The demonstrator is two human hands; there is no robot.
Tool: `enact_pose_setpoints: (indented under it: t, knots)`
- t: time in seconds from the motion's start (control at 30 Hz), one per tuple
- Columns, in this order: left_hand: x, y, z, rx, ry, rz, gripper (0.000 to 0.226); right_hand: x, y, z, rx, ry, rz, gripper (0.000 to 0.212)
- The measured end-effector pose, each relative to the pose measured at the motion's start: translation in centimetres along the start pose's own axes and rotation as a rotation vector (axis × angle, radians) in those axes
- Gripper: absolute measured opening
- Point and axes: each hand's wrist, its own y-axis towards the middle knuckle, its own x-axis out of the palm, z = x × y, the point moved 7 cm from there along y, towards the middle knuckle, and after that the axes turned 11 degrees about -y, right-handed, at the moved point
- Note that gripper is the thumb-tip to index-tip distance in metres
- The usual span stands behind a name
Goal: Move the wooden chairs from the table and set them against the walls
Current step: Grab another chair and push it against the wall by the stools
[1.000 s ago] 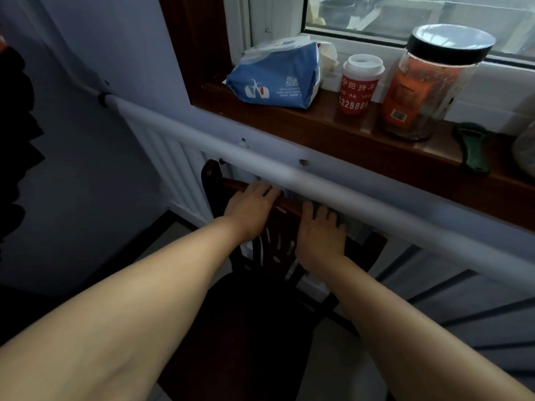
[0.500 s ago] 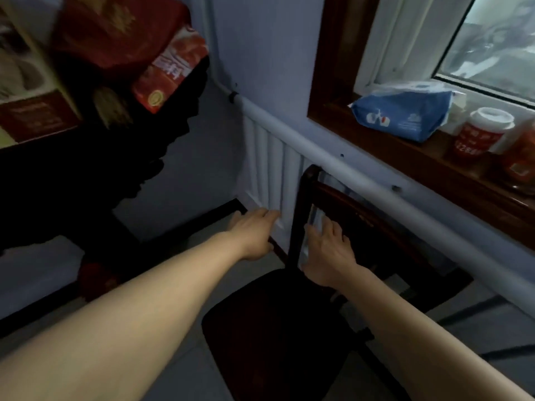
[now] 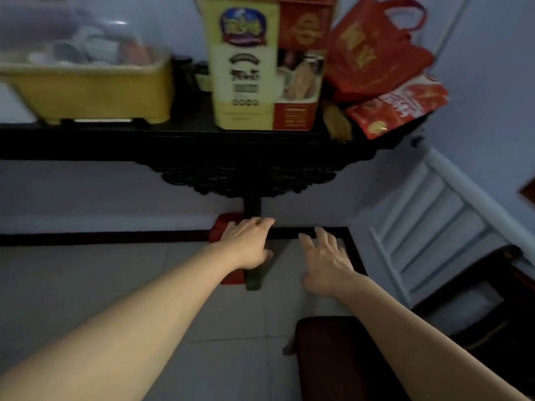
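A dark wooden chair stands at the lower right, its back against the white radiator on the right wall. My left hand and my right hand hover in the air above the tiled floor, to the left of the chair. Both hands have spread fingers and hold nothing. Neither hand touches the chair. My right forearm crosses over the chair's seat and hides part of it.
A dark carved console table stands against the far wall with a yellow basin, a yellow and red box and red bags on top. A red block sits at its leg. Grey floor tiles spread to the left.
Both hands have let go of the chair's back and drawn off it. My view has swung left, from the windowsill and radiator to the console table.
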Motion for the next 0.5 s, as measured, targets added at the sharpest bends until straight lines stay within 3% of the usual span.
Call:
enact_pose_setpoints:
  t: [0.23, 0.5]
  knots:
    - [-6.7, -7.9, -17.5, -0.265, -0.049, 0.120, 0.073, -2.9, 4.8, -18.8, -0.241, -0.058, 0.011, 0.089]
    - [-11.4, -18.4, -34.4, -0.541, -0.166, 0.223, 0.076, -4.4, 7.2, -36.8, -0.477, -0.128, 0.013, 0.080]
